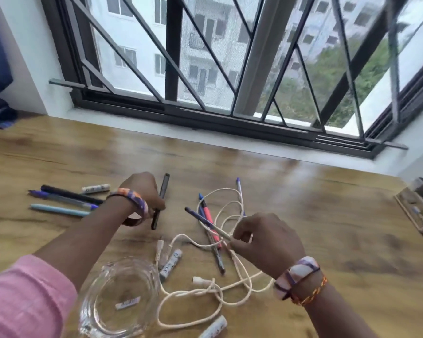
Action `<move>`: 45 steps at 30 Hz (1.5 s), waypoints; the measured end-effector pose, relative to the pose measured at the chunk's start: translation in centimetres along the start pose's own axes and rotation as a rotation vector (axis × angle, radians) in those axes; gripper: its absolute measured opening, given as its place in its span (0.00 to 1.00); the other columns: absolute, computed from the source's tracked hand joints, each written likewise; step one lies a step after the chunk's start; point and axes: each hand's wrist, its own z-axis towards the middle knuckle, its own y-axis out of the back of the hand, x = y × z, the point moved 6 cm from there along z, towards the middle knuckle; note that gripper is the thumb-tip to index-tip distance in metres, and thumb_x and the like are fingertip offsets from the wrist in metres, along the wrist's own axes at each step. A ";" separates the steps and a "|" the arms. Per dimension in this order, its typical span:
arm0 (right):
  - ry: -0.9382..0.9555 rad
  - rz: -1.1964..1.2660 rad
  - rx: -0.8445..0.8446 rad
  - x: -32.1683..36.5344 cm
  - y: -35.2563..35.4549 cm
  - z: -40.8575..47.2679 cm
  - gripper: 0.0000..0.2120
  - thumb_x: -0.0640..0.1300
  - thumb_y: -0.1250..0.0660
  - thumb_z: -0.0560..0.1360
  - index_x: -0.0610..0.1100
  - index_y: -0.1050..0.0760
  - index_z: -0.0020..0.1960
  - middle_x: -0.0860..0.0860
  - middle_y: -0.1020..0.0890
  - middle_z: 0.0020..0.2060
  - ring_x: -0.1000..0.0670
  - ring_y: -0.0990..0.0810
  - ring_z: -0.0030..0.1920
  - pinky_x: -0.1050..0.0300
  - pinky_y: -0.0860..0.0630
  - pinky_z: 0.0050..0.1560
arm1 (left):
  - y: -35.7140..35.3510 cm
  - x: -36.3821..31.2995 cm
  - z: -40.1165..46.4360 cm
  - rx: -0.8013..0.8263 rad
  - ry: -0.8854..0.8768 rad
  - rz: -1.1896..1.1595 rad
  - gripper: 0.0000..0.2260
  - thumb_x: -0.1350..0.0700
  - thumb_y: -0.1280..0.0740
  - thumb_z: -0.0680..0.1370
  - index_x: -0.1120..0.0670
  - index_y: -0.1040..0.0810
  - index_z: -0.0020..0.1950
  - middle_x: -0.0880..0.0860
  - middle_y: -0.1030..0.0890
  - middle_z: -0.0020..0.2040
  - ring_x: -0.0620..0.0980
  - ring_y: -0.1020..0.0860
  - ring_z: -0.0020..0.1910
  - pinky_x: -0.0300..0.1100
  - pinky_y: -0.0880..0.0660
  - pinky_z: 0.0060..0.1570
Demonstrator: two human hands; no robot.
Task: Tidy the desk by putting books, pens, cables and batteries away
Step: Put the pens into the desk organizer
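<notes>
Fingers of the left hand point(142, 189) curl round a black pen point(160, 201), gripped at mid-barrel with both ends sticking out, above the wooden desk point(303, 203). The right hand point(266, 240) pinches a purple-and-white pen point(206, 223) by its near end, tip pointing away to the left, over a tangle of white cable point(220, 286) and several loose pens point(211, 242). Three more pens point(64, 200) lie left of the left wrist, a battery point(95, 188) just beyond them. Another battery point(170, 264) lies beside a clear glass bowl point(93, 296) at the near edge, one more point(127, 302) seen inside it.
</notes>
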 end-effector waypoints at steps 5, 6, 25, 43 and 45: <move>-0.037 0.014 0.027 -1.7 -0.2 0.0 0.07 0.55 0.32 0.70 0.52 0.22 0.43 0.55 0.19 0.43 0.52 0.22 0.45 0.60 0.28 0.41 | -0.8 0.1 -1.1 0.030 0.020 0.230 0.07 0.56 0.27 0.67 0.58 0.22 0.38 0.56 0.19 0.36 0.55 0.19 0.41 0.42 0.22 0.42; -0.045 0.028 0.025 -2.0 -0.2 0.0 0.07 0.54 0.32 0.70 0.52 0.21 0.43 0.56 0.19 0.43 0.52 0.21 0.45 0.60 0.28 0.41 | -0.7 -0.1 -1.4 0.009 0.021 0.292 0.08 0.54 0.27 0.67 0.55 0.23 0.38 0.55 0.19 0.38 0.53 0.20 0.41 0.40 0.25 0.40; -0.332 0.195 -0.118 -8.3 1.9 -4.1 0.08 0.53 0.28 0.67 0.55 0.25 0.33 0.58 0.23 0.31 0.58 0.23 0.37 0.57 0.26 0.40 | -4.9 -9.7 2.5 0.041 -0.607 0.553 0.08 0.60 0.33 0.73 0.52 0.19 0.51 0.53 0.19 0.53 0.53 0.23 0.53 0.36 0.33 0.41; -0.318 0.718 -0.330 -13.6 5.9 -4.8 0.06 0.39 0.23 0.64 0.48 0.19 0.35 0.52 0.18 0.29 0.53 0.22 0.31 0.60 0.26 0.34 | 3.9 -21.4 -6.0 0.063 -0.966 0.077 0.11 0.59 0.28 0.70 0.44 0.25 0.37 0.44 0.20 0.34 0.47 0.21 0.36 0.42 0.24 0.41; -0.304 0.809 -0.389 -15.5 8.2 -5.4 0.05 0.38 0.25 0.65 0.47 0.19 0.37 0.50 0.18 0.29 0.52 0.22 0.31 0.59 0.25 0.32 | 2.8 -24.7 -7.2 0.032 -1.026 -0.059 0.10 0.60 0.28 0.70 0.45 0.24 0.38 0.45 0.20 0.35 0.47 0.21 0.36 0.41 0.23 0.41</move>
